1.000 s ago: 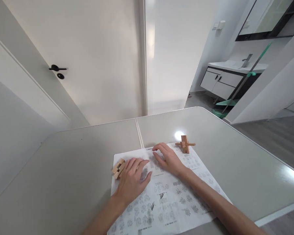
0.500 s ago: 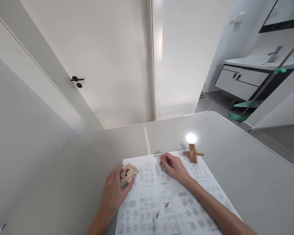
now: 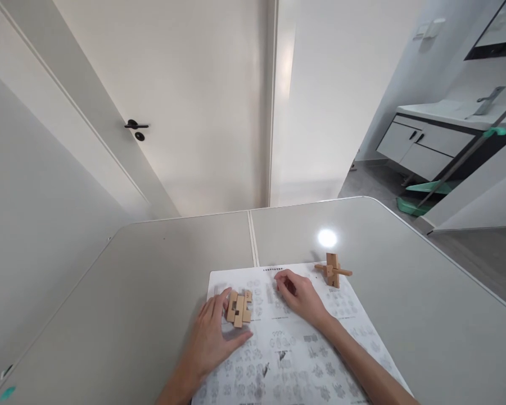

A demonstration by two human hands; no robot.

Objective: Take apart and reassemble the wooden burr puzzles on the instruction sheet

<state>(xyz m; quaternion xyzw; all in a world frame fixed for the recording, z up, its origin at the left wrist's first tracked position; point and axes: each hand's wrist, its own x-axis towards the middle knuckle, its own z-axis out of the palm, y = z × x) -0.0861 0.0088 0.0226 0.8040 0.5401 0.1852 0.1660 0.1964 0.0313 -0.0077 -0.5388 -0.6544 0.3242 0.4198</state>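
Observation:
Several notched wooden puzzle pieces [image 3: 238,309] sit side by side in a flat cluster on the printed sheet [image 3: 293,360]. Around their left side curves my left hand [image 3: 213,332], fingers apart and fingertips close by; I cannot tell whether they touch the wood. My right hand [image 3: 299,292] rests on the upper part of the sheet with its fingers curled and thumb near the fingertips. Whatever may be between them is hidden. To the right of that hand stands a cross-shaped wooden puzzle assembly [image 3: 333,270] at the sheet's upper right.
A grey table [image 3: 160,287] with a seam [image 3: 253,239] carries the sheet. A bright light reflection [image 3: 327,238] shows beyond the cross-shaped assembly. Behind the table are a white door [image 3: 202,112] and, at right, a sink cabinet [image 3: 425,140] with a green dustpan [image 3: 411,206].
The flat puzzle cluster has shifted right and turned more upright in view. My left hand has moved right with it, and its fingers have spread. My right hand stays nearly in place.

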